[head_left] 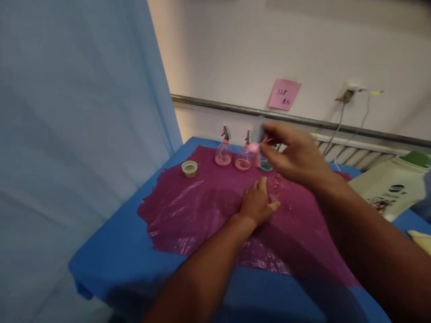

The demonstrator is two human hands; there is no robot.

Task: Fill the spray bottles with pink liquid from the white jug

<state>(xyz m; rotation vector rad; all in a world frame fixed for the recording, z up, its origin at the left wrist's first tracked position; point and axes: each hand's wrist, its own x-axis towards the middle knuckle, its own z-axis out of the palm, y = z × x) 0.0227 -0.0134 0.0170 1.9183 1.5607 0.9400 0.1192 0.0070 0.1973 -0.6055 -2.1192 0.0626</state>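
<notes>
My right hand (pixel 292 150) is raised over the back of the table, its fingers closed on a grey and pink spray head (pixel 257 139), which is smeared by motion. Lower down, my left hand (pixel 257 202) curls its fingers and thumb around a clear spray bottle (pixel 275 188) with no head on its neck. Behind the hands stand a pink-bottomed spray bottle (pixel 223 154), a second pink one (pixel 243 160) and one with a green bottom (pixel 266 166), partly hidden by my right hand.
A purple plastic sheet (pixel 202 211) covers the middle of the blue table (pixel 111 233). A small greenish cup (pixel 189 168) sits at its left. On the right lies a large cream container (pixel 390 186). A blue curtain (pixel 84 89) hangs left; a metal rail (pixel 215 104) crosses the wall.
</notes>
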